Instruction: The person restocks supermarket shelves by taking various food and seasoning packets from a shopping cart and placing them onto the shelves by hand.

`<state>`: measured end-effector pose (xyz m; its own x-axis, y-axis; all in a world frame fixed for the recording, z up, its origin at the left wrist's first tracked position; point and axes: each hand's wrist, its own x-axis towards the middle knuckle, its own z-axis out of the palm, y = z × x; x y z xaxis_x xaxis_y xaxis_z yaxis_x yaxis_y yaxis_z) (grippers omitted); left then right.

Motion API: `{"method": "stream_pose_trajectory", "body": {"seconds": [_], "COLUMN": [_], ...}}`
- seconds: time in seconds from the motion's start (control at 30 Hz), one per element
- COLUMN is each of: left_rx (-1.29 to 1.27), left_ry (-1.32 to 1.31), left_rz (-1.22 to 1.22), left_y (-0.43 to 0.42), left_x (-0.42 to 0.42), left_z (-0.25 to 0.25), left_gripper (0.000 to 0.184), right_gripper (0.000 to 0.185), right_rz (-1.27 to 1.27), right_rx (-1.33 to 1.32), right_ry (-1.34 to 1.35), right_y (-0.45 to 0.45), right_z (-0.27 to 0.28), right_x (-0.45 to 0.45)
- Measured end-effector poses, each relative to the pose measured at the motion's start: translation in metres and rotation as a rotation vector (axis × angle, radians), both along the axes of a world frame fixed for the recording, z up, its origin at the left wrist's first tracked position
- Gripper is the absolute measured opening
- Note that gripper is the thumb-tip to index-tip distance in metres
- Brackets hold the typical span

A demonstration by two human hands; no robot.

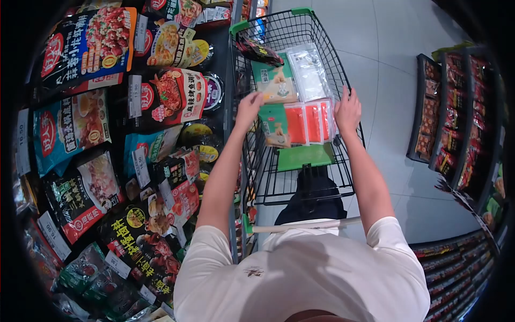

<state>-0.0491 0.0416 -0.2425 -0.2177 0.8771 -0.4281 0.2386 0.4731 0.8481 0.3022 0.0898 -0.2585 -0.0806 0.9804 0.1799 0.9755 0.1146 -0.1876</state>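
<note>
My left hand point(249, 108) is over the left side of the shopping cart point(343, 75), fingertips at the near edge of a green and beige food packet point(276, 88). Its fingers look loosely stretched, with no clear grip. On the right, my right hand point(348, 111) has its fingers apart beside several red and white packets point(313, 122); whether it touches them or the cart wire I cannot tell. Another green and beige packet point(276, 126) lies left of the red ones. Behind them are a clear plastic-wrapped packet point(310, 70) and a dark packet point(258, 49).
Shelves on the left hold seasoning packets point(174, 96) with price tags point(135, 95), close against the cart. A green plastic flap point(304, 156) and the push handle point(306, 225) are nearer me. Tiled floor point(389, 102) runs to a display rack point(448, 115) on the right.
</note>
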Motion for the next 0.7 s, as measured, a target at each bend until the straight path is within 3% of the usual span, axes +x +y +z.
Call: {"method": "stream_pose_trajectory", "body": {"seconds": [0.07, 0.23, 0.37, 0.47, 0.7], "left_rx": [-0.022, -0.082, -0.168, -0.124, 0.085], "left_ry": [-0.142, -0.003, -0.009, 0.023, 0.381], "left_rz": [0.153, 0.343, 0.395, 0.430, 0.216], "left_y": [0.060, 0.159, 0.180, 0.179, 0.140], "left_x": [-0.003, -0.026, -0.035, -0.039, -0.021], "left_z": [-0.030, -0.080, -0.102, -0.124, -0.080], "left_gripper": [0.048, 0.061, 0.054, 0.035, 0.038], "right_gripper": [0.054, 0.052, 0.053, 0.053, 0.053], "right_rz": [0.001, -0.013, 0.009, 0.010, 0.045], "right_rx": [-0.003, 0.007, 0.018, 0.007, -0.016], "right_ry": [-0.007, 0.030, 0.019, 0.016, 0.057], "right_y": [0.000, -0.003, -0.006, -0.009, -0.010], "right_z": [0.004, 0.002, -0.003, -0.001, 0.008], "right_x": [-0.002, -0.008, -0.009, -0.010, -0.008]}}
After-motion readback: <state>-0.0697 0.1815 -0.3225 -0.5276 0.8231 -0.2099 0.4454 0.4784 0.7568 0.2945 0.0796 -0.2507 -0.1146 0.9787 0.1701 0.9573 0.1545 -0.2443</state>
